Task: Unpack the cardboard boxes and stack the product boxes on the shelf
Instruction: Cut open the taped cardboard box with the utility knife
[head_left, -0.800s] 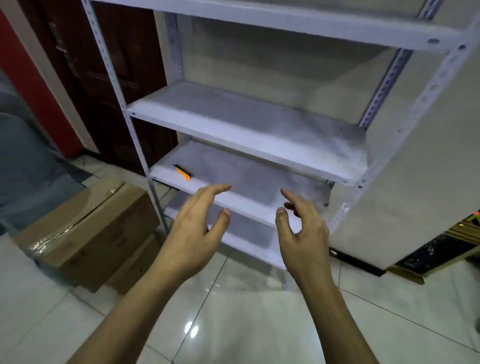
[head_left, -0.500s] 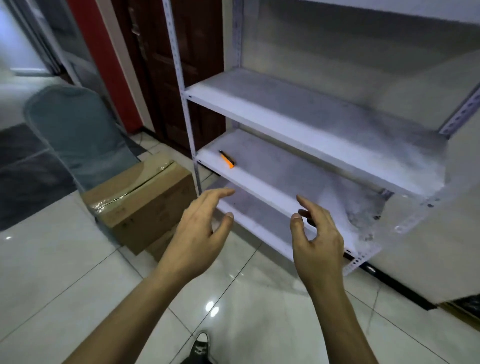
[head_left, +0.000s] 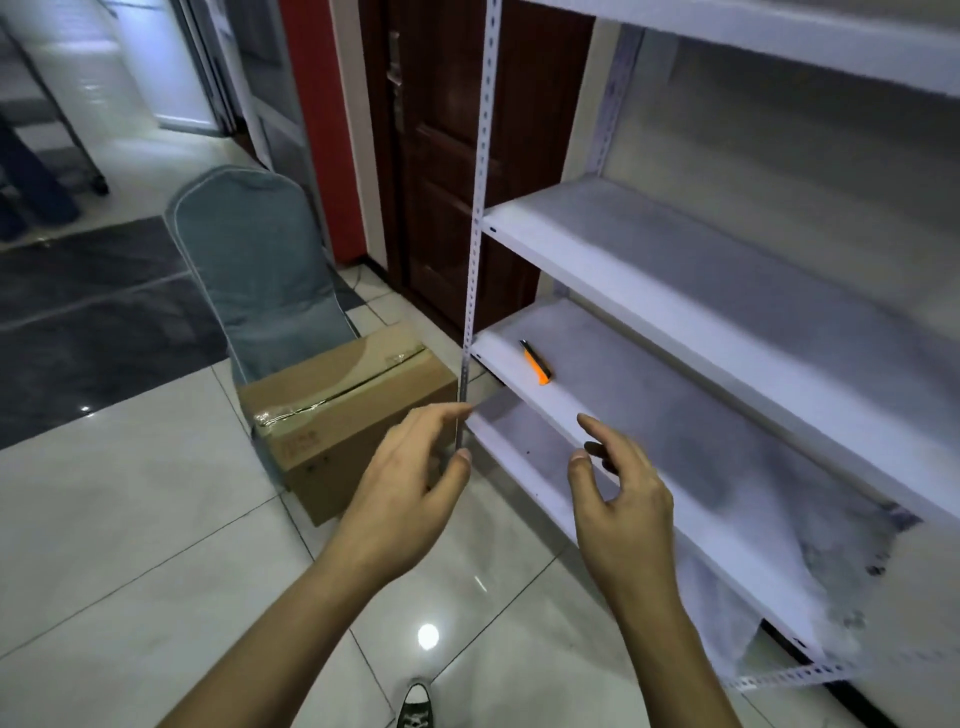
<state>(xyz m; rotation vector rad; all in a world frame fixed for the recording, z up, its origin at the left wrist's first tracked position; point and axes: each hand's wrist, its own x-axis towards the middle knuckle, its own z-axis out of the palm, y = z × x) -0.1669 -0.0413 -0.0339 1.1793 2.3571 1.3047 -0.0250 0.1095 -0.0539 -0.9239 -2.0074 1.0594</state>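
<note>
A taped brown cardboard box (head_left: 343, 410) stands on the tiled floor left of a white metal shelf unit (head_left: 727, 291); a second box looks to lie under it. An orange utility knife (head_left: 536, 362) lies near the left end of a lower shelf board. My left hand (head_left: 410, 486) hovers in front of the box's right end, fingers apart, holding nothing. My right hand (head_left: 618, 488) hovers in front of the lower shelf boards, fingers spread, holding nothing. No product boxes show on the shelf boards.
A grey-blue padded chair (head_left: 254, 265) stands directly behind the box. A dark wooden door (head_left: 441, 171) is behind the shelf's left post (head_left: 475, 249). A dark mat (head_left: 88, 312) covers the floor at left. My shoe (head_left: 415, 706) shows at the bottom.
The view has swung left, so the box and the chair have come toward the centre. Both hands stay raised and empty, now nearer the box and the shelf's left post.
</note>
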